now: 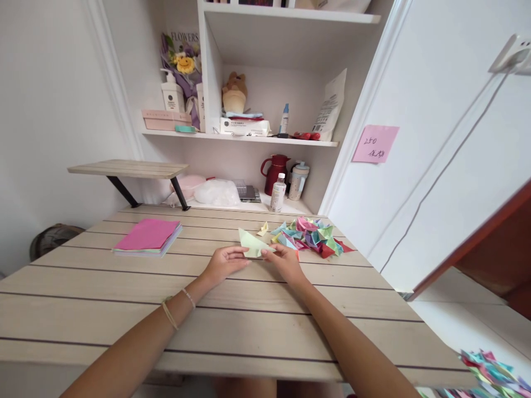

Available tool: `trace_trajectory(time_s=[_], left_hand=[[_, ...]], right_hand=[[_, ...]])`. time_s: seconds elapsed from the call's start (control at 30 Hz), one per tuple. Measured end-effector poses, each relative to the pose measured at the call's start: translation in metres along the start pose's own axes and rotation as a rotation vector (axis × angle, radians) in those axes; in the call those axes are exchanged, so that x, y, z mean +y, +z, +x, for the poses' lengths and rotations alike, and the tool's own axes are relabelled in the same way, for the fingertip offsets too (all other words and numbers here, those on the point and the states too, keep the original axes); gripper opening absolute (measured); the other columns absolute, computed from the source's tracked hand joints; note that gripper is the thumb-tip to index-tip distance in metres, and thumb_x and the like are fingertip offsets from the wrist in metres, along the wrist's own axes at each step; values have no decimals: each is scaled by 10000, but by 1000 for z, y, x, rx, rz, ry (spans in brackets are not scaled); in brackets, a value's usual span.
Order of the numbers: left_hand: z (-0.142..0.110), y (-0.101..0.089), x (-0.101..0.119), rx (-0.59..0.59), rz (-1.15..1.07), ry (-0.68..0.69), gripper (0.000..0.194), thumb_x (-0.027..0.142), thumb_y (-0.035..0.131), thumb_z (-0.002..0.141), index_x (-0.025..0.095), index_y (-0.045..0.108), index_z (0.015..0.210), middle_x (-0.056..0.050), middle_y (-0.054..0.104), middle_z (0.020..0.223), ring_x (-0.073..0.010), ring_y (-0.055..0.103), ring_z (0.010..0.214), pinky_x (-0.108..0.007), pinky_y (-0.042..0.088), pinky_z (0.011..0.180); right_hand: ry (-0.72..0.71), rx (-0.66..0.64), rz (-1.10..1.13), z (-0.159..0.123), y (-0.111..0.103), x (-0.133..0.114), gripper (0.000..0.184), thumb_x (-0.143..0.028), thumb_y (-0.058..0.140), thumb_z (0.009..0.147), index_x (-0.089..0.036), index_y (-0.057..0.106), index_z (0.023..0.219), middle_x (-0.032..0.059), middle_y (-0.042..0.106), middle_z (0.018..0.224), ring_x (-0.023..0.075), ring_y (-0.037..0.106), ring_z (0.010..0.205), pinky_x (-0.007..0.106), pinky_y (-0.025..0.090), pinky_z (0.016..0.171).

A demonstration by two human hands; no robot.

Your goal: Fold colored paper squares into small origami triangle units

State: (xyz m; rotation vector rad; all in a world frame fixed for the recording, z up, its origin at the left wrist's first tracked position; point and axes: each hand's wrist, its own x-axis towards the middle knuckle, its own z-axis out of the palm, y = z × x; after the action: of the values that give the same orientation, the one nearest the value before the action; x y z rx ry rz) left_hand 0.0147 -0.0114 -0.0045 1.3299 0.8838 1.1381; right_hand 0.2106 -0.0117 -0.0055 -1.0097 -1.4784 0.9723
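Pale green folded paper [250,243], pointed at its upper left corner, is between two bare hands, just above the slatted wooden surface [249,315]. The left hand [226,264] closes its fingertips lightly on the near left edge; the right hand [287,264] pinches the right side, thumb on top. Such thin paper likely handles best with a light grip, edges matched before a thumb flattens each crease from the middle outward; squeezing could crumple the points.

Just beyond the hands sits a small yellow folded piece [263,229]; beyond the right hand, a loose heap of multicoloured folded pieces [317,236]. Well out from the left hand lies a stack of square sheets [147,235], pink on top. Farther off stand a white-capped bottle [277,194], a dark red jug [276,172] and a pale tumbler [297,182]; their contents cannot be told.
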Motion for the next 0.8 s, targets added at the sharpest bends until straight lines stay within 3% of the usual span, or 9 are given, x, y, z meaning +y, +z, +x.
trace_trajectory(time_s=[0.1, 0.23, 0.37, 0.53, 0.7, 0.8], left_hand=[[0, 2, -1, 28, 45, 22, 413, 215, 769, 498, 104, 653, 878, -97, 684, 812, -188, 628, 773, -277, 489, 715], [0, 2, 0, 23, 70, 33, 373, 258, 756, 520, 103, 648, 842, -88, 686, 777, -190, 633, 742, -283, 496, 699], [2, 1, -2, 47, 94, 67, 331, 280, 740, 542, 107, 638, 806, -80, 679, 753, -184, 630, 713, -287, 498, 680], [3, 0, -2, 18, 82, 109, 387, 261, 716, 577, 129, 566, 909, -41, 638, 717, -126, 592, 617, -238, 471, 572], [3, 0, 1, -17, 21, 85, 606, 259, 690, 620, 177, 400, 1146, -24, 613, 771, -98, 569, 607, -182, 406, 501], [5, -1, -1, -38, 47, 40, 481, 286, 681, 632, 138, 485, 1046, -27, 611, 726, -94, 563, 569, -174, 371, 468]], right_hand=[[54, 9, 39, 1, 2, 4, 286, -436, 661, 608, -172, 616, 710, 4, 624, 655, 147, 557, 600, 253, 429, 572], [23, -49, 45, 0, 3, 3, 338, -408, 712, 542, -181, 618, 775, 5, 629, 773, 139, 562, 642, 243, 437, 583], [36, -64, 90, 0, 4, 2, 289, -445, 647, 626, -170, 627, 714, 16, 624, 694, 151, 566, 650, 261, 453, 615], [56, -71, 165, -1, 4, -1, 413, -413, 627, 664, -204, 580, 1016, 8, 621, 720, 158, 568, 691, 275, 462, 620], [41, -89, 45, -4, 4, -8, 231, -382, 626, 667, -161, 665, 721, 8, 611, 633, 124, 521, 592, 250, 406, 570], [104, -82, 110, -4, 5, -11, 223, -364, 677, 614, -152, 656, 678, -11, 579, 566, 88, 449, 497, 230, 341, 487]])
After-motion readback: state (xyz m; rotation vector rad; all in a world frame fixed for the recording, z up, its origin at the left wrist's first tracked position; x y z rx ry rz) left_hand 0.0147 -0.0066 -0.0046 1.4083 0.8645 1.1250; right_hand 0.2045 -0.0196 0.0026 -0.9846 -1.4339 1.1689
